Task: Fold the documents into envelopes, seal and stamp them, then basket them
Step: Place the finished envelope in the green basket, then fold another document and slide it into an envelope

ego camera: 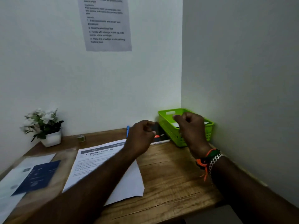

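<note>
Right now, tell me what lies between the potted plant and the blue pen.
In the head view, a small glass jar stands on the desk between the potted plant and the blue pen, by the wall.

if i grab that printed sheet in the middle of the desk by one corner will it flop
Probably yes: the printed sheet looks like thin single paper lying flat, so it should droop. It likely weighs almost nothing. On the smooth wooden desk it may slide rather than lift.
</note>
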Demonstrator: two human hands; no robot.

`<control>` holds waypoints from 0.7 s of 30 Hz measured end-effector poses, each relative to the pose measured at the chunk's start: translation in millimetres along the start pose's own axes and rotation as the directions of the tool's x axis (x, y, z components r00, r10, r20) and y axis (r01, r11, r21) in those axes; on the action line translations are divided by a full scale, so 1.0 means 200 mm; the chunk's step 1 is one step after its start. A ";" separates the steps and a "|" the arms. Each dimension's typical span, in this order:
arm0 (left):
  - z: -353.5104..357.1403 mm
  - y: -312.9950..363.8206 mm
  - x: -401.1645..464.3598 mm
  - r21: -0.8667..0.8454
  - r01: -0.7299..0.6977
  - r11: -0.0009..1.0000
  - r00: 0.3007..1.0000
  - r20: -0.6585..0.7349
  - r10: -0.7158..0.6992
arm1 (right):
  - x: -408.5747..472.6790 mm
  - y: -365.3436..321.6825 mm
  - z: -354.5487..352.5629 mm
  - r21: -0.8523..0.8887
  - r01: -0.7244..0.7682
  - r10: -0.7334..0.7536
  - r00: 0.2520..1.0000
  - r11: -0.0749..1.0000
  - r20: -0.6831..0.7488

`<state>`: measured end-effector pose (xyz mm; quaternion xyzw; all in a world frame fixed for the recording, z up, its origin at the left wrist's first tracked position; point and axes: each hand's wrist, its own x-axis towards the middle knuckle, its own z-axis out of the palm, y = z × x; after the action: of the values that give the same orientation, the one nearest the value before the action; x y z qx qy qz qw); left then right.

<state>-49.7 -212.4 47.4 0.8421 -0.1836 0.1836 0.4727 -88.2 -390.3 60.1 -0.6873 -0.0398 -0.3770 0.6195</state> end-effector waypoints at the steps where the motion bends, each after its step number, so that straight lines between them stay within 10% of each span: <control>1: -0.08 -0.05 -0.01 0.076 -0.013 0.997 1.000 0.014 0.012 | -0.02 -0.01 0.07 -0.017 0.022 -0.021 0.996 1.000 0.089; 11: -0.75 -0.63 -0.01 0.499 0.139 0.856 0.956 0.157 -0.247 | 0.03 0.27 0.75 -0.457 0.201 0.114 0.811 0.866 0.573; 21: -0.82 -0.80 -0.02 0.563 0.168 0.809 0.924 0.196 -0.329 | 0.00 0.46 0.79 -0.621 0.443 0.118 0.746 0.647 0.655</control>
<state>2.3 6.7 9.1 0.9744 -0.0779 0.0406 0.2070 35.2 -271.6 -7.1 -0.9562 -0.1581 -0.1575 0.1894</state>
